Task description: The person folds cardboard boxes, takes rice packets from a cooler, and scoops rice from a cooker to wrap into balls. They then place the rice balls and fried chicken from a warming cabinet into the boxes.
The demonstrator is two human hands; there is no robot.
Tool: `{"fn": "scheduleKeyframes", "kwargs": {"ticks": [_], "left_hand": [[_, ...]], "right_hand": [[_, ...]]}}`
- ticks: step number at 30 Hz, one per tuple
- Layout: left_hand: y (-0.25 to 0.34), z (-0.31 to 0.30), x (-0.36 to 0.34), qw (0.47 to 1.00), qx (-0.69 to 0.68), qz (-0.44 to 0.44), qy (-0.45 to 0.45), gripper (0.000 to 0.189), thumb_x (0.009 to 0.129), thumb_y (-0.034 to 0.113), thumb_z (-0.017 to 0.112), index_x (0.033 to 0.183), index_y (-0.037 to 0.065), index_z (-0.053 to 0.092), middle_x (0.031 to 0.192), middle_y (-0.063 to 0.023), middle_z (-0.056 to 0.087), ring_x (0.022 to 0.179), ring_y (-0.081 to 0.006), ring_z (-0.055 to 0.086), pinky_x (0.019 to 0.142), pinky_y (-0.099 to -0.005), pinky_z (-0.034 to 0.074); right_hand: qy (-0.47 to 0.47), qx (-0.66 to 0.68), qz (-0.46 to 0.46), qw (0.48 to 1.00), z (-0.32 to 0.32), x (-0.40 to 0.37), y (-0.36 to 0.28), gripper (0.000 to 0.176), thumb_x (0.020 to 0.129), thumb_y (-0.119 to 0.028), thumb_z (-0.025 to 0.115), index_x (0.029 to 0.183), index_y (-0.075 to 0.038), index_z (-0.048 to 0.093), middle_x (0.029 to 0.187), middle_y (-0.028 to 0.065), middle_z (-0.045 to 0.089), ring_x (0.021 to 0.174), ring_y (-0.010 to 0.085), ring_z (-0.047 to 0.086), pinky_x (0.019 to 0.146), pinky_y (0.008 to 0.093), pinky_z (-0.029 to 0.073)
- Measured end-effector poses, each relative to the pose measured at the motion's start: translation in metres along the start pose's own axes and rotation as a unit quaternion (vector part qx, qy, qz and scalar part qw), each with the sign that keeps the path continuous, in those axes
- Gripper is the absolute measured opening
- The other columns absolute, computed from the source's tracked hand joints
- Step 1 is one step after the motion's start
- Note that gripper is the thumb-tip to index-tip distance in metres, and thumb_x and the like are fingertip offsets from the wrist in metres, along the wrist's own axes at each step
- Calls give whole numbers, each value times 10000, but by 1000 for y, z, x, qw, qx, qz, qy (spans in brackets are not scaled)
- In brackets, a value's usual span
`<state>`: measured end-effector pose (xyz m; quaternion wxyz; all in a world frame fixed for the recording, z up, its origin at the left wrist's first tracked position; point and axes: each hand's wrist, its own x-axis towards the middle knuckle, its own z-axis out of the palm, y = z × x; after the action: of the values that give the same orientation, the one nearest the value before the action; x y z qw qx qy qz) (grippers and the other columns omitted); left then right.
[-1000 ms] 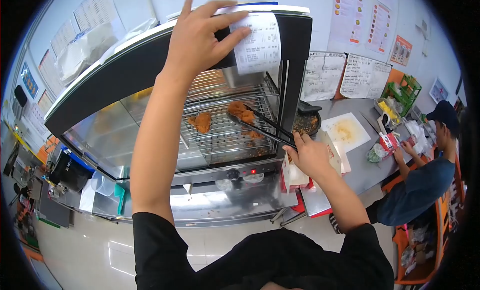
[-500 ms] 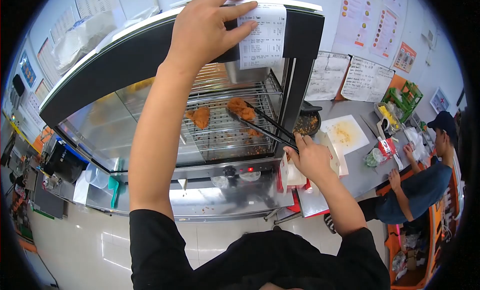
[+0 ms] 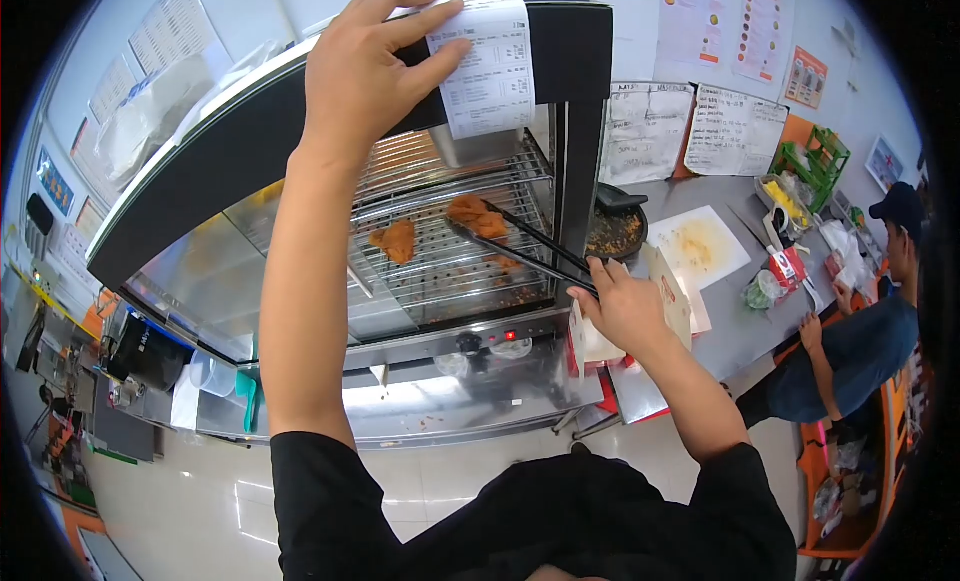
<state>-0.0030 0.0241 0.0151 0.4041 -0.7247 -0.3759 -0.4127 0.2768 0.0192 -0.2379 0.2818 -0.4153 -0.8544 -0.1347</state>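
Note:
My right hand [image 3: 626,306] is closed around black tongs [image 3: 540,263] that reach into the glass-fronted food warmer [image 3: 590,161]. The tongs' jaws are around a piece of fried chicken [image 3: 476,216] at the wire rack [image 3: 430,306]. Another piece of fried chicken [image 3: 394,242] lies to its left on the rack. High on the warmer's black top frame, my left hand [image 3: 375,66] rests with fingers spread. Its fingertips touch the left side of a printed receipt [image 3: 488,69] that hangs over the frame.
Open cardboard boxes [image 3: 672,291] stand below and beside my right hand. Behind them are a dark pan of crumbs [image 3: 616,231] and a stained white board [image 3: 695,249] on the steel counter [image 3: 735,331]. A person [image 3: 850,351] in a cap works at right.
The view has shifted slightly, so the warmer and receipt appear further left. Both hands keep their places, with the tongs still around the chicken. The person at right has moved their hands.

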Motion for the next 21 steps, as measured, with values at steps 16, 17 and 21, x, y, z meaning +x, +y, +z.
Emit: {"fn": "scheduleKeyframes", "kwargs": {"ticks": [16,17,21], "left_hand": [[-1,2,0,999,-34,9,5,327,750,200,790,1056,89,757,1083,-124,689,1012,-279,644,870,-381,510],[-1,2,0,999,-42,4,5,327,750,201,790,1056,88,757,1083,-125,689,1012,-279,644,870,-379,510],[0,2,1,999,-32,-7,0,326,750,201,791,1055,88,759,1087,-131,688,1013,-278,644,870,-375,510]], "right_hand": [[-9,9,2,1000,4,-1,2,537,905,-440,638,1156,35,641,772,115,612,555,273,633,477,367,511],[-11,10,1,1000,4,-1,2,538,904,-439,639,1158,35,640,772,116,613,555,274,633,476,368,511],[-11,12,2,1000,4,-1,2,542,901,-436,645,1173,33,634,776,117,615,560,275,637,480,367,513]]}}
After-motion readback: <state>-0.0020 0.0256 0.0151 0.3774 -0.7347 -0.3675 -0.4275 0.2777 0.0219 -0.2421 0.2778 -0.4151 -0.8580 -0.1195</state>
